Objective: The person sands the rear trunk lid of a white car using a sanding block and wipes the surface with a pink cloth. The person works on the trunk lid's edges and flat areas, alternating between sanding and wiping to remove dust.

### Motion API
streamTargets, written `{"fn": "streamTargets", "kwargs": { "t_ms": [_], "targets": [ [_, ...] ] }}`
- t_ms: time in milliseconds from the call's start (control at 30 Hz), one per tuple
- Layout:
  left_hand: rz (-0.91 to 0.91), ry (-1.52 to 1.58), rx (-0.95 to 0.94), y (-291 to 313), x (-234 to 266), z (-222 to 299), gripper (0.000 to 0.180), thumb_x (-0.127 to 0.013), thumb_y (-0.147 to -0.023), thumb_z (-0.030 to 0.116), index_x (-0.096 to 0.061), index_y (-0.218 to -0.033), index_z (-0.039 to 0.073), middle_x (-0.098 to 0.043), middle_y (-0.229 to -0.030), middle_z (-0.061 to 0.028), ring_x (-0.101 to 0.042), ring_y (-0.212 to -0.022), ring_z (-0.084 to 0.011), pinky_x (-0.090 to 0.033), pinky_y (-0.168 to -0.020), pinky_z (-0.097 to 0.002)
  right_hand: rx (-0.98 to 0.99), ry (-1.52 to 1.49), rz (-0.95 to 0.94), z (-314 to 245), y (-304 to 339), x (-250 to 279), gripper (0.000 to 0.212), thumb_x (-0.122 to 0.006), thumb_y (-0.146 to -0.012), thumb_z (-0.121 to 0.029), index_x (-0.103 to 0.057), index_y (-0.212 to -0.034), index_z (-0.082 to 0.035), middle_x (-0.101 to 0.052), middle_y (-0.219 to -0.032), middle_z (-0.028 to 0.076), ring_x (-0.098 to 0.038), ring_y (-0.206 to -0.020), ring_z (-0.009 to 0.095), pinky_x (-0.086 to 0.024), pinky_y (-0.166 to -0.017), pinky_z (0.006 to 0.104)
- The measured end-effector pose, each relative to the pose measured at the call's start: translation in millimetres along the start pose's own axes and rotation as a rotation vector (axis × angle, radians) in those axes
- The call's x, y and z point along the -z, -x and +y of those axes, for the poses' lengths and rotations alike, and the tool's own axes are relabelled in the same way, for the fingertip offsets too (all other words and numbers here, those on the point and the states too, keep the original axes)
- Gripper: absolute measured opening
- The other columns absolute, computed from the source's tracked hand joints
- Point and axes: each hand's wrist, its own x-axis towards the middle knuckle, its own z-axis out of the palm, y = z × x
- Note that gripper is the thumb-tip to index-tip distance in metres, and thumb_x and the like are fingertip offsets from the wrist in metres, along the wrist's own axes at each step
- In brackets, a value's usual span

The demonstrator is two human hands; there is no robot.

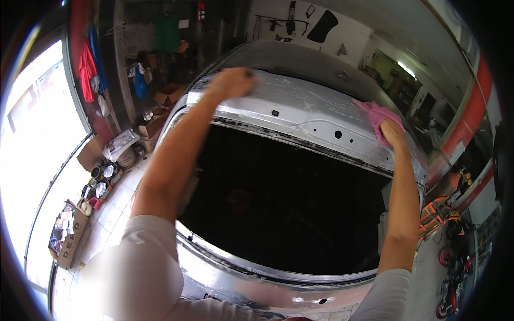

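Inside a workshop, you reach with both bare arms over the back of a silver vehicle (257, 289), hands well apart on either side of 12 o'clock. Your left hand (231, 84), blurred, is between 11 and 12, over the far left part of a pale metal panel (302, 111); a small dark patch shows at its fingertips, but whether the fingers are clamped on something or apart cannot be told. Your right hand (392, 132), at 2 o'clock, has its fingers closed on a crumpled pink cloth (375, 113), which lies against the panel's right end. Whitish streaks mark the panel's surface at 12 o'clock, and a round dark hole (338, 134) sits at 1, just short of the cloth. Below the panel, a wide dark opening (289, 203) fills the centre. Around you, a red garment (87, 72) hangs at 10 o'clock, a filled cardboard box (73, 241) stands on the tiled floor (110, 216) at 8, and a red motorbike (452, 289) is parked at 4.
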Motion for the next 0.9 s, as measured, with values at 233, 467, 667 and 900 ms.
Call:
{"fn": "streamTargets", "kwargs": {
  "t_ms": [233, 467, 667, 900],
  "targets": [
    [0.005, -0.190, 0.017, -14.1, -14.7, 27.9, 0.051, -0.051, -0.105, 0.040, -0.078, -0.119, -0.001, -0.076, -0.122, -0.0246, -0.071, -0.122, -0.0420, -0.054, -0.109, -0.0520, -0.146, 0.109, -0.313, -55.8, -25.6, -4.9, 0.059, -0.039, -0.100, -0.033, -0.059, -0.148, -0.005, -0.062, -0.149, 0.021, -0.059, -0.140, 0.034, -0.043, -0.117, 0.0432],
    [-0.076, -0.126, -0.335, -24.1, -50.7, 134.3, 0.055, -0.050, -0.107, 0.047, -0.073, -0.131, 0.003, -0.074, -0.125, -0.0255, -0.071, -0.119, -0.0406, -0.051, -0.110, -0.0490, 0.276, 0.161, -0.242, -52.0, -59.2, -22.0, 0.053, -0.039, -0.105, -0.045, -0.069, -0.129, -0.009, -0.068, -0.135, 0.024, -0.067, -0.126, 0.039, -0.050, -0.106, 0.0495],
    [0.091, -0.265, -0.075, -30.0, -4.3, -76.7, 0.054, -0.049, -0.109, 0.044, -0.065, -0.144, 0.006, -0.069, -0.135, -0.0287, -0.064, -0.129, -0.0465, -0.049, -0.111, -0.0482, -0.264, -0.088, -0.019, 113.9, 27.4, -11.3, 0.058, -0.036, -0.106, -0.054, -0.074, -0.129, -0.017, -0.074, -0.134, 0.011, -0.070, -0.121, 0.031, -0.048, -0.106, 0.0515],
    [0.063, -0.192, -0.312, 15.1, -100.7, 207.6, 0.053, -0.048, -0.109, 0.046, -0.067, -0.136, 0.004, -0.076, -0.115, -0.0262, -0.074, -0.105, -0.0459, -0.056, -0.098, -0.0539, -0.002, -0.048, -0.089, -22.0, 22.9, -4.2, 0.044, -0.046, -0.101, -0.036, -0.081, -0.103, -0.010, -0.078, -0.112, 0.015, -0.074, -0.108, 0.032, -0.051, -0.098, 0.0580]
  ]
}}
